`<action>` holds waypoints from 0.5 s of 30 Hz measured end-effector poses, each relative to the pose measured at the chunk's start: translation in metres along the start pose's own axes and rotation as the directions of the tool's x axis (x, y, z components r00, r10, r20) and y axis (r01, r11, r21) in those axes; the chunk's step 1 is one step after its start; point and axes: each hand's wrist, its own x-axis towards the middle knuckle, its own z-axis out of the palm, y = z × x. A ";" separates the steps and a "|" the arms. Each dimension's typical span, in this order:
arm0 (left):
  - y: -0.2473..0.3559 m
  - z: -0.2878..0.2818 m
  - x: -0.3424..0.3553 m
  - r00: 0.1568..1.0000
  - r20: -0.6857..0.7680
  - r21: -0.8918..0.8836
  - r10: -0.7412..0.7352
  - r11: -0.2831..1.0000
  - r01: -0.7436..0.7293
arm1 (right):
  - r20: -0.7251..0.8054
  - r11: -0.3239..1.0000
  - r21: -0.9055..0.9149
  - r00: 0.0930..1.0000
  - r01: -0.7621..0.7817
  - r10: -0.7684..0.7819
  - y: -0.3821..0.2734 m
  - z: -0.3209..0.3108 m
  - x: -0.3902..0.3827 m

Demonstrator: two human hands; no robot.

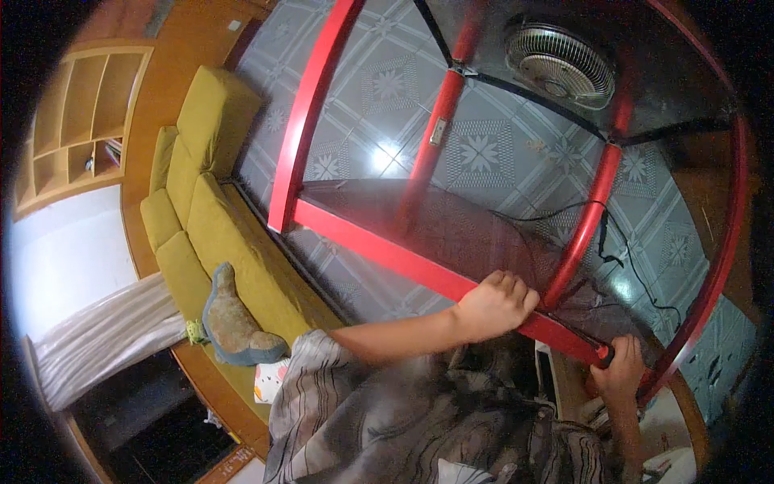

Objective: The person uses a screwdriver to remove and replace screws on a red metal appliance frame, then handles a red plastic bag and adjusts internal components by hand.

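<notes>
A large red metal frame with dark see-through panels stands in front of me, its nearest bar running across at waist height. My left hand is closed over that bar, knuckles up and fingers curled over its edge. Further right, along the same bar, my right hand grips the end of a slim black tool with a red end. The tool lies along the bar; its kind cannot be made out. Part of my right hand's fingers is hidden behind the handle.
A round fan shows beyond the frame's far panel. Black cable trails over the patterned tile floor. To the left stands a mustard sofa with a grey-brown cushion. Wooden shelves line the far left wall.
</notes>
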 end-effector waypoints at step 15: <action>-0.006 -0.021 0.017 0.997 0.037 -0.023 0.071 0.997 -0.070 | 0.191 0.989 -0.049 0.971 -0.137 0.144 -0.019 -0.017 0.012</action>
